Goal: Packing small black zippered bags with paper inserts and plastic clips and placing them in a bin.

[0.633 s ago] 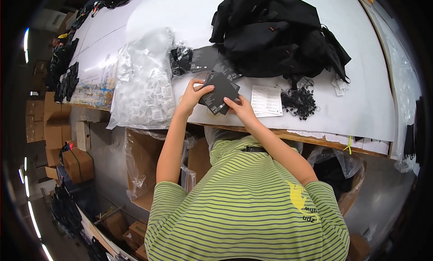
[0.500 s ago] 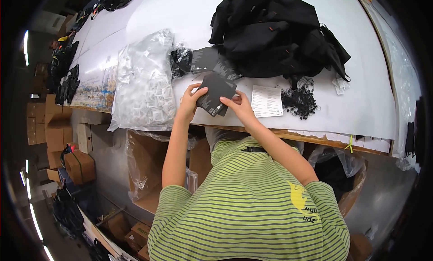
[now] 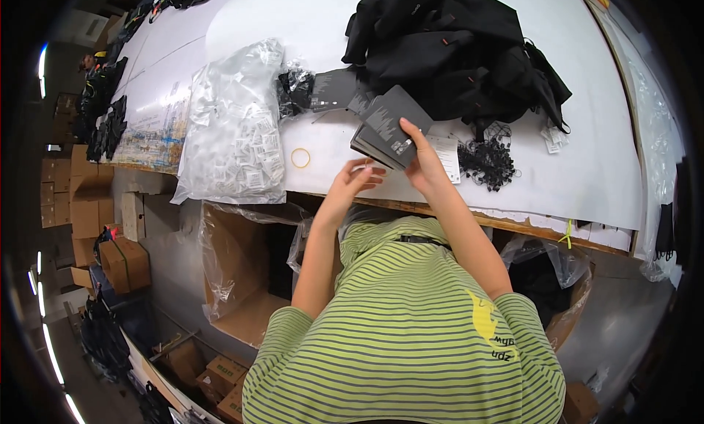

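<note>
A stack of dark grey printed cards [image 3: 389, 127] is gripped in my right hand [image 3: 424, 160], its thumb pressed on the top card. The lower cards fan out a little at the left edge. My left hand [image 3: 356, 180] is just below and left of the stack, fingers apart and slightly curled, with nothing visible in it. On the white table [image 3: 323, 141] to its left lies a thin yellow rubber band [image 3: 300, 158]. More dark grey cards [image 3: 334, 89] rest farther back, partly behind the held stack.
Black fabric bags [image 3: 440, 57] are heaped at the back. At left lies a clear plastic bag of small white packets [image 3: 235, 130], beside a small bag of black pieces [image 3: 295, 92]. Black corded fasteners [image 3: 488, 163] and a printed white sheet [image 3: 444, 151] lie at right. Lined cartons [image 3: 235, 255] stand below the table edge.
My left hand has let go of the cards and dropped lower. The right hand has lifted the stack right and away, tilting it. A yellow rubber band now shows on the table.
</note>
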A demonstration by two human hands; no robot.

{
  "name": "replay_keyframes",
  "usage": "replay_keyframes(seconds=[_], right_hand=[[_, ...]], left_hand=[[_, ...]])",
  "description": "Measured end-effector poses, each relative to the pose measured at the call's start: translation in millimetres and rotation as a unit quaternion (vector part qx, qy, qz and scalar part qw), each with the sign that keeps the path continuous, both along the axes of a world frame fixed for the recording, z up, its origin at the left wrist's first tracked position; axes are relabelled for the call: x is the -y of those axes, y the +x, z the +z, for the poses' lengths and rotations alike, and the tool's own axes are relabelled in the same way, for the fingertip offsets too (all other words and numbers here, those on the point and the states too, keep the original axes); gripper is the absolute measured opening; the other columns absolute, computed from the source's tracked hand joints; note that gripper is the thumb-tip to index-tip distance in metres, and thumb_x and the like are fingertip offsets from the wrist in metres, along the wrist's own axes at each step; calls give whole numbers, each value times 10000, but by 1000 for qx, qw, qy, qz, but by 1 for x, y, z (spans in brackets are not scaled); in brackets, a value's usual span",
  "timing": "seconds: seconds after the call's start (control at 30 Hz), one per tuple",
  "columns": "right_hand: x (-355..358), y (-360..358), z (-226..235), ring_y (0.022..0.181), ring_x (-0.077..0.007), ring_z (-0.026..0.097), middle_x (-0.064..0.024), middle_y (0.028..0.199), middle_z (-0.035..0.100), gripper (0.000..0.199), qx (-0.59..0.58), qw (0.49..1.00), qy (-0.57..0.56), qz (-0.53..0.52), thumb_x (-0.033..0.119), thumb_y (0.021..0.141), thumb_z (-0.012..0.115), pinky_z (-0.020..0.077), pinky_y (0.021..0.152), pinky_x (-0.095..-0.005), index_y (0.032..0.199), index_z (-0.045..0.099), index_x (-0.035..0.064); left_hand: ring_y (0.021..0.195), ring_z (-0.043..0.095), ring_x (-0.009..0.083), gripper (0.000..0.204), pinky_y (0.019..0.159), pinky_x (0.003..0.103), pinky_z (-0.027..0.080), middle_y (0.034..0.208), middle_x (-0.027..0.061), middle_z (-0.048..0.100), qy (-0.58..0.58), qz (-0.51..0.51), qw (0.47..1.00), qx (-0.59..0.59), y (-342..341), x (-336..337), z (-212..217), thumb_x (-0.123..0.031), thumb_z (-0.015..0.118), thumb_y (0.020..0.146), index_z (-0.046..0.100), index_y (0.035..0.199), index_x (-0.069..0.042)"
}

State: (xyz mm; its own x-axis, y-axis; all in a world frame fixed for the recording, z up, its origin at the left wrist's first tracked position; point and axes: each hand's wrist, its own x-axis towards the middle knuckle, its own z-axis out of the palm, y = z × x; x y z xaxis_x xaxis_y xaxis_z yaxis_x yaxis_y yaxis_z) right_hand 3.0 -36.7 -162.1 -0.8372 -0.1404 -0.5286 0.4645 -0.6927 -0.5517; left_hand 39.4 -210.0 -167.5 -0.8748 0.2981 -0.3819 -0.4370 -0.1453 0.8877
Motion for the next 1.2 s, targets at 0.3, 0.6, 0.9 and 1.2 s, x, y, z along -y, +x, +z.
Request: replay_keyframes(seconds=[0.3, 0.6, 0.9, 1.2], right_hand=[[-7, 10, 11, 957, -141, 577, -18, 1009, 617, 425, -2, 997, -67, -32, 358, 790, 684, 448, 852, -290, 1091, 555, 87], [28, -1, 34, 860, -234, 598, -109, 982, 591, 568, -445, 665, 599, -45, 176, 612, 783, 485, 710, -308, 1083, 479, 79], [120, -2, -28, 990, -241, 514, -123, 1038, 550, 332, -552, 271, 789, 3, 131, 737, 553, 401, 870, -324, 1057, 475, 91], [104, 20, -35, 1151, -272, 413, -133, 1240, 450, 590, -508, 325, 792, 102, 203, 680, 664, 361, 928, -384, 1222, 448, 116]], left_hand=[[721, 577, 106, 141, 713, 233, 462, 783, 49, 618, -3, 178, 979, -96, 44, 24, -13, -138, 570, 907, 585, 869, -4], [591, 586, 109, 170, 560, 262, 461, 649, 45, 618, -327, 197, 923, 37, 169, 105, -123, -165, 590, 872, 600, 805, -9], [1001, 516, 396, 355, 850, 410, 427, 1079, 274, 499, -516, 87, 818, 239, 301, 103, -312, -191, 576, 823, 462, 1107, -12], [916, 577, 282, 248, 816, 354, 452, 988, 152, 565, -461, 31, 885, 48, 203, 108, -196, -147, 579, 839, 536, 1042, -10]])
